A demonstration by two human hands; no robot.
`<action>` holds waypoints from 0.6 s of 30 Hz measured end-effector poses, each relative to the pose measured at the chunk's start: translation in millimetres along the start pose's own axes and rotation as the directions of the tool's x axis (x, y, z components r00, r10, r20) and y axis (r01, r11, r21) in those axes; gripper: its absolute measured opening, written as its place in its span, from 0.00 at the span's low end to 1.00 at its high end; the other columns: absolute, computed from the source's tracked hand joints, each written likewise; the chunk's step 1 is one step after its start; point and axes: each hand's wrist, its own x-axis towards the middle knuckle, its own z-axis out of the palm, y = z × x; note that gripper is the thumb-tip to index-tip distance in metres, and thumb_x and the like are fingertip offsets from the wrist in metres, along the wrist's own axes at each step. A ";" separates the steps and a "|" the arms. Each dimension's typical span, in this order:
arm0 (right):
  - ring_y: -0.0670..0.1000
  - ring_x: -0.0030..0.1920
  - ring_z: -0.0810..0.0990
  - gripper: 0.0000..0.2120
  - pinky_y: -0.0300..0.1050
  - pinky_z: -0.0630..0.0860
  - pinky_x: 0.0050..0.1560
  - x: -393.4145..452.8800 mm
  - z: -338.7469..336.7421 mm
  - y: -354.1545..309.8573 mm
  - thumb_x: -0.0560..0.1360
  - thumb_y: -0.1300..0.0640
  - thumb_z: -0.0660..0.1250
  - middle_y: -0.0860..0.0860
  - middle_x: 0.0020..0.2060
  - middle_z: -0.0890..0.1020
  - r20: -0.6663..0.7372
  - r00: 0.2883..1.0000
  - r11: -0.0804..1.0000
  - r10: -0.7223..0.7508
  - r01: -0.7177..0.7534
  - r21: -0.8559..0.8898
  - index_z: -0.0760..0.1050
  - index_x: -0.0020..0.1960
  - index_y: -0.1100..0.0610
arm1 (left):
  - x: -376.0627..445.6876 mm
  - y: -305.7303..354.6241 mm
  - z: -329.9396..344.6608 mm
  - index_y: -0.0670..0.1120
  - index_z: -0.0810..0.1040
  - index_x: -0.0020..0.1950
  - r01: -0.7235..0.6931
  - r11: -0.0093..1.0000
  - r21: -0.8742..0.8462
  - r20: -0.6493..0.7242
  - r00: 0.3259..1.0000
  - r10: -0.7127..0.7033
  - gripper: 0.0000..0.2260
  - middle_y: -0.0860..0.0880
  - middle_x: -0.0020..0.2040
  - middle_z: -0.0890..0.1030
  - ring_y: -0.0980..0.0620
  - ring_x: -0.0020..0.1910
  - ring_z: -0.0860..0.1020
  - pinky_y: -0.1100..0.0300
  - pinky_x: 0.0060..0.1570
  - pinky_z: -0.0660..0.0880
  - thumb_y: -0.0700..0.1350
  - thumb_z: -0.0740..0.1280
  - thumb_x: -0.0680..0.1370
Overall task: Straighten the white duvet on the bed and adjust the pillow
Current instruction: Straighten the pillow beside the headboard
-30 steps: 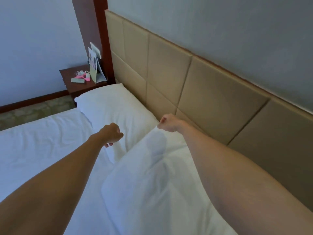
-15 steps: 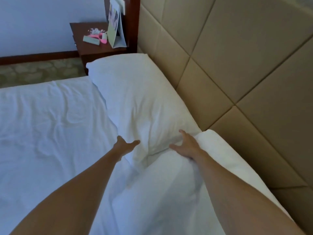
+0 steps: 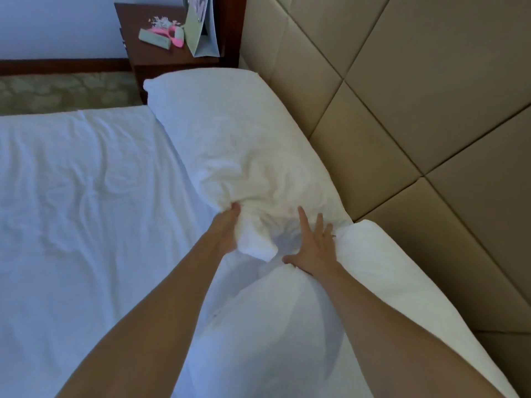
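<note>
A white far pillow lies against the headboard, its near end bunched up. My left hand grips that near corner from the left side, thumb on top and fingers hidden under the fabric. My right hand presses flat with spread fingers on the pillow's near end, where it meets a second white near pillow under my right forearm. The white duvet, wrinkled, covers the bed to the left.
A padded beige headboard runs along the right. A dark wooden nightstand at the top holds a pink item, a pale green bar and a standing card. Patterned carpet shows beyond the bed's far edge.
The view has tilted down and closer to the bed. My left hand moved from open beside the far pillow to gripping its near corner. My right hand stays flat, fingers spread wider.
</note>
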 end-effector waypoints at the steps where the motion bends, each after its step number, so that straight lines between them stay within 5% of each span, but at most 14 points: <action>1: 0.67 0.77 0.42 0.62 0.67 0.56 0.73 -0.5 -8.9 -6.4 0.65 0.43 0.78 0.58 0.78 0.39 -0.016 1.000 1.000 0.006 -0.006 0.009 0.30 0.76 0.40 | -20.1 18.1 9.3 0.40 0.72 0.68 -0.048 0.999 -0.009 0.035 0.998 0.049 0.19 0.41 0.62 0.79 0.41 0.59 0.78 0.44 0.60 0.74 0.49 0.67 0.80; 5: 0.66 0.77 0.39 0.65 0.72 0.49 0.72 -4.7 -61.2 -39.1 0.64 0.43 0.79 0.59 0.78 0.37 -0.081 0.996 0.993 0.039 -0.029 0.117 0.28 0.76 0.40 | -86.4 90.5 27.3 0.39 0.74 0.69 -0.226 0.972 -0.058 0.110 0.967 0.231 0.21 0.40 0.63 0.80 0.43 0.61 0.79 0.45 0.64 0.73 0.48 0.68 0.78; 8: 0.62 0.78 0.44 0.63 0.69 0.48 0.72 -14.5 -110.4 -63.8 0.63 0.42 0.79 0.60 0.78 0.44 -0.274 0.958 0.956 0.087 -0.003 0.293 0.34 0.78 0.45 | -148.9 138.2 49.7 0.42 0.75 0.67 -0.406 0.914 -0.001 0.198 0.896 0.398 0.18 0.44 0.63 0.81 0.46 0.61 0.80 0.48 0.62 0.76 0.46 0.68 0.79; 11: 0.61 0.68 0.69 0.38 0.59 0.66 0.63 -37.4 -165.1 -66.3 0.67 0.47 0.75 0.59 0.66 0.72 -0.562 0.821 0.954 0.099 0.082 0.287 0.63 0.71 0.56 | -209.3 167.8 75.0 0.45 0.73 0.66 -0.581 0.788 0.203 0.180 0.813 0.554 0.19 0.47 0.62 0.80 0.47 0.60 0.79 0.47 0.62 0.76 0.49 0.70 0.78; 14: 0.62 0.52 0.79 0.08 0.50 0.69 0.46 -75.7 -216.6 -60.8 0.74 0.55 0.65 0.57 0.49 0.82 -0.620 0.785 0.979 -0.020 0.142 0.149 0.76 0.51 0.58 | -265.0 176.3 96.0 0.47 0.72 0.66 -0.660 0.707 0.254 0.145 0.748 0.647 0.21 0.47 0.64 0.79 0.47 0.61 0.78 0.46 0.64 0.75 0.51 0.71 0.77; 18: 0.63 0.50 0.79 0.07 0.50 0.69 0.42 -135.5 -267.1 -50.2 0.75 0.57 0.64 0.58 0.46 0.83 -0.678 0.733 0.924 0.051 0.223 0.310 0.79 0.46 0.60 | -347.8 174.9 134.8 0.42 0.69 0.71 -0.732 0.628 0.263 0.141 0.673 0.726 0.30 0.46 0.65 0.78 0.49 0.61 0.79 0.48 0.62 0.76 0.54 0.71 0.74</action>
